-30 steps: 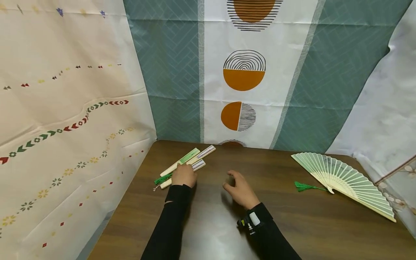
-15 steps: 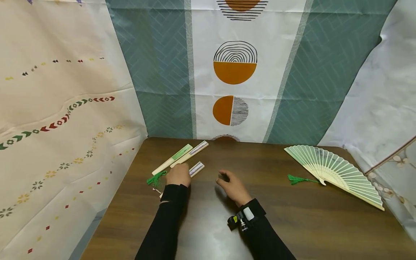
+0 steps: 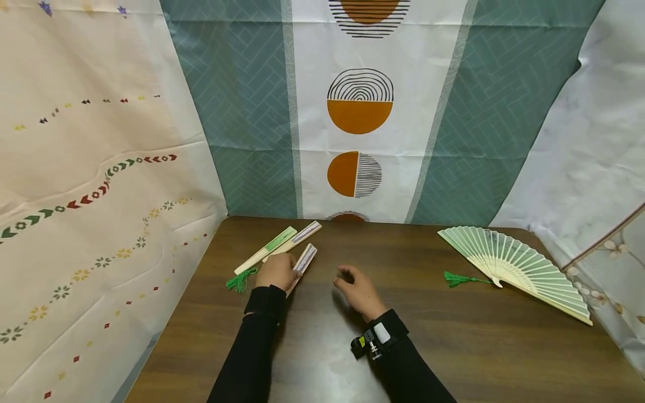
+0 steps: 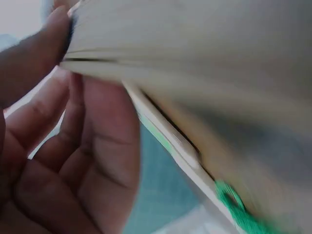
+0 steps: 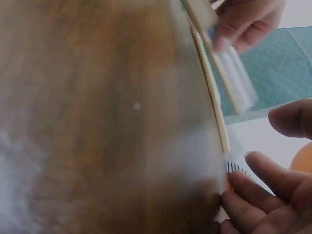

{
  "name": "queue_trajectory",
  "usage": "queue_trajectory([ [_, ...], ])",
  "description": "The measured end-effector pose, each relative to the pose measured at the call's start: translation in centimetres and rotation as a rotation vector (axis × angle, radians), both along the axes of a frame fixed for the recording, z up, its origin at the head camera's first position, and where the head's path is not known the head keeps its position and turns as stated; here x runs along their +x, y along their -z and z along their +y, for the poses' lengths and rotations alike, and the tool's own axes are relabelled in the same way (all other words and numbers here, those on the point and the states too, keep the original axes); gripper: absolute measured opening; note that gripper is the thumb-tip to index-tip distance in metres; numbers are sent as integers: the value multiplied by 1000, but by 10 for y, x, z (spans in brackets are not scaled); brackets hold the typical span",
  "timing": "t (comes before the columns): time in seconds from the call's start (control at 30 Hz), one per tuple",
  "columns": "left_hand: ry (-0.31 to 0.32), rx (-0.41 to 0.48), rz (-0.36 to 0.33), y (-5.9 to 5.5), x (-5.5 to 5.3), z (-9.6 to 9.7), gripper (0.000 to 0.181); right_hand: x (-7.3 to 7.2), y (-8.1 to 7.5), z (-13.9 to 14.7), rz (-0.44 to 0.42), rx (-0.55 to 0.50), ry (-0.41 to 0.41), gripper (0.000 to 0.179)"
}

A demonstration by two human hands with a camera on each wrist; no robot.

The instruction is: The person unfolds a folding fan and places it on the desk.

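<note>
Grip of the left hand (image 3: 276, 271) pinches a part-hidden folded fan (image 3: 305, 258); right hand (image 3: 360, 291) loose.

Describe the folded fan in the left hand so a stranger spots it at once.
On the brown table, look to the far left part. There the left hand grips a folded fan, slim and cream with a pale greyish end. Unlike the green-ended fan and the other pale-ended fan lying just beyond it, this one is in the hand's grip.

three folded fans (image 3: 305, 258), one open fan (image 3: 519, 270)
</note>
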State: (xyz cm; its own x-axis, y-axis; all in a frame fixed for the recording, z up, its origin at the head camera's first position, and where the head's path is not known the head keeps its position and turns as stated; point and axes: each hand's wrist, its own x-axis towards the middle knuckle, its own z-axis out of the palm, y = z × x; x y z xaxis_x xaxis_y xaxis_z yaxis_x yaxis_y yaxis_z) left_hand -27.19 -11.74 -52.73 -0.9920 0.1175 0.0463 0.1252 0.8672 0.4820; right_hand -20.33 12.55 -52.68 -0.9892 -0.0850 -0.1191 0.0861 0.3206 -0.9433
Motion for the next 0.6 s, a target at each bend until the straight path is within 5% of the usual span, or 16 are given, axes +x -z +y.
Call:
queue_trajectory([
  [0.1,5,170,-39,-49,24,23,14,-4,-5,1,27,-51,32,47],
  [0.13,14,240,-48,-53,25,29,18,-5,-7,2,35,-66,44,46],
  [0.37,104,712,-191,-60,23,73,29,-4,-30,10,82,-176,64,51],
  [0.6,141,843,-237,-63,20,98,27,-1,-43,23,122,-245,81,41],
])
